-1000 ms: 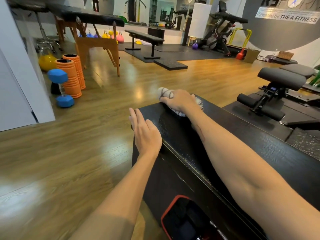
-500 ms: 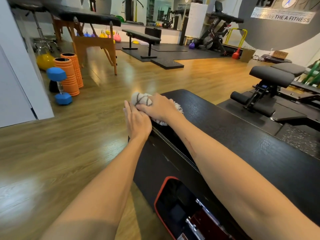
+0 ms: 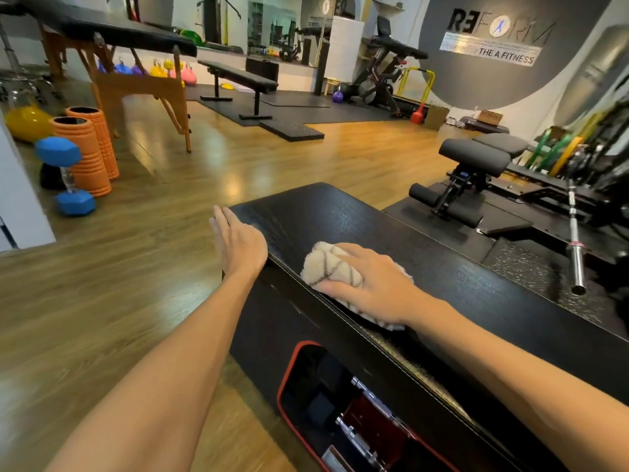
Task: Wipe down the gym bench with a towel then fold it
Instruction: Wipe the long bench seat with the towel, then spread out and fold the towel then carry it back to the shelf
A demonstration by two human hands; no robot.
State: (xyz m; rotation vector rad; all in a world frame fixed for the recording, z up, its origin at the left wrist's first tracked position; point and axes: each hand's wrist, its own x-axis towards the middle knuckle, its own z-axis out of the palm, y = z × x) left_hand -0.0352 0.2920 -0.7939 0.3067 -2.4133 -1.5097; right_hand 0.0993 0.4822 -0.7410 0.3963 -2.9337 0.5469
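A long black gym bench (image 3: 340, 212) runs from the lower right toward the middle of the view. A bunched cream towel (image 3: 326, 265) with brown lines lies on its top near the left edge. My right hand (image 3: 371, 284) presses down on the towel and grips it. My left hand (image 3: 238, 243) rests flat, fingers together, on the bench's left corner edge, holding nothing. Part of the towel is hidden under my right hand.
A red-rimmed opening (image 3: 340, 403) in the bench's side holds metal handles. To the left stand a blue dumbbell (image 3: 66, 175) and orange foam rollers (image 3: 85, 151). An adjustable bench (image 3: 473, 172) and a barbell (image 3: 575, 240) lie to the right on black mats. A wooden massage table (image 3: 136, 63) stands far left.
My right hand has slid the towel back along the bench top toward me and away from my left hand. The left hand stays on the bench's corner.
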